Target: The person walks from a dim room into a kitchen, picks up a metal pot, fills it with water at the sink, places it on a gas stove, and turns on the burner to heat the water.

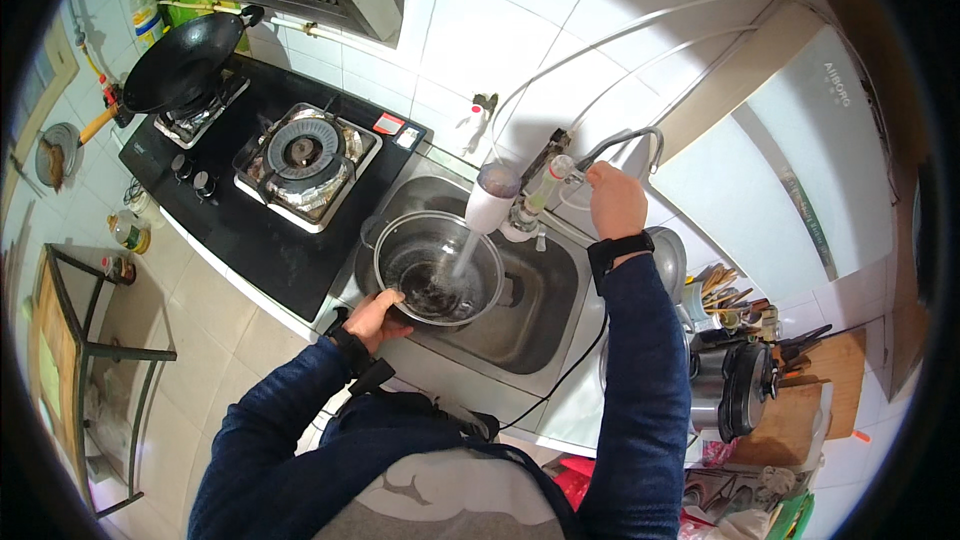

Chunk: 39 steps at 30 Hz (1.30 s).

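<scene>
My left hand grips the near-left rim of a round metal pot, which is over the left part of a stainless steel sink. Water runs from a white faucet-mounted filter into the pot, and the water inside is rippling. Up and to the right, my right hand is closed around the lever area of the faucet; its fingers partly hide what they hold. A curved metal spout rises just behind that hand.
Left of the sink is a black gas stove with a black wok on its far burner. To the right stand a pressure cooker, a utensil holder and wooden cutting boards. A white wall-mounted water unit hangs behind.
</scene>
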{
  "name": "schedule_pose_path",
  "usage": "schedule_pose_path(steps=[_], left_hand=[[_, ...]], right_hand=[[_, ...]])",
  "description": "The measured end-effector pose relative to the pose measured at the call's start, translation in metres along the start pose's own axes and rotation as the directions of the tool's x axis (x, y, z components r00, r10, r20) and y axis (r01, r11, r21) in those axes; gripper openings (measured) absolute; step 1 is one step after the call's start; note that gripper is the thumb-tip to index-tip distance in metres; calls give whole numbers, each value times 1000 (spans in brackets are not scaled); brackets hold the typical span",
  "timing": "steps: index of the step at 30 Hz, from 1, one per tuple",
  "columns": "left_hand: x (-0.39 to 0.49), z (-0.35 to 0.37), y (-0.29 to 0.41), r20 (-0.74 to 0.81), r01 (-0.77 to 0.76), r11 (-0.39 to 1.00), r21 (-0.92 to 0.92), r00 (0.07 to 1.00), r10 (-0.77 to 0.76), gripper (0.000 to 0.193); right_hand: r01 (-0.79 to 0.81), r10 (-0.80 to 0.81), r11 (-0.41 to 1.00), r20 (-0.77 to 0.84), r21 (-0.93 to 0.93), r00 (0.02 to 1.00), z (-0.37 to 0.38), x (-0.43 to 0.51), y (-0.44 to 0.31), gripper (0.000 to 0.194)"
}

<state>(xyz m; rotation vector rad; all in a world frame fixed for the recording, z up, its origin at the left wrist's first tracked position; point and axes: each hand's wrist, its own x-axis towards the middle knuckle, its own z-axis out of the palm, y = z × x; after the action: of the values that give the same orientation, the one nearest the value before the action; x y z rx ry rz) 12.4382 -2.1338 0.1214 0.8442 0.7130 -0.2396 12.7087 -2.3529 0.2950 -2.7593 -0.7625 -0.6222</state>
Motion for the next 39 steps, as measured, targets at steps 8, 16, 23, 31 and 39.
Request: schedule_pose_path(steps=[8, 16, 23, 31, 39], left_hand=[[1, 2, -1, 4, 1, 999, -48, 1000, -1, 34], [0, 1, -1, 0, -2, 999, -47, 1000, 2, 33], [1, 2, 0, 12, -9, 1000, -29, 1000, 9, 32], [-2, 3, 0, -3, -4, 999, -48, 1000, 4, 32], [3, 0, -3, 12, -13, 999, -29, 1000, 13, 38]], right_hand=[[13, -12, 999, -15, 34, 1000, 1, -1, 2, 9], [13, -13, 1000, -17, 18, 1000, 3, 0, 2, 9], [7, -6, 1000, -26, 20, 1000, 0, 0, 0, 10], [32, -31, 999, -41, 23, 999, 2, 0, 2, 10], [48, -48, 999, -49, 4, 998, 2, 0, 1, 9]])
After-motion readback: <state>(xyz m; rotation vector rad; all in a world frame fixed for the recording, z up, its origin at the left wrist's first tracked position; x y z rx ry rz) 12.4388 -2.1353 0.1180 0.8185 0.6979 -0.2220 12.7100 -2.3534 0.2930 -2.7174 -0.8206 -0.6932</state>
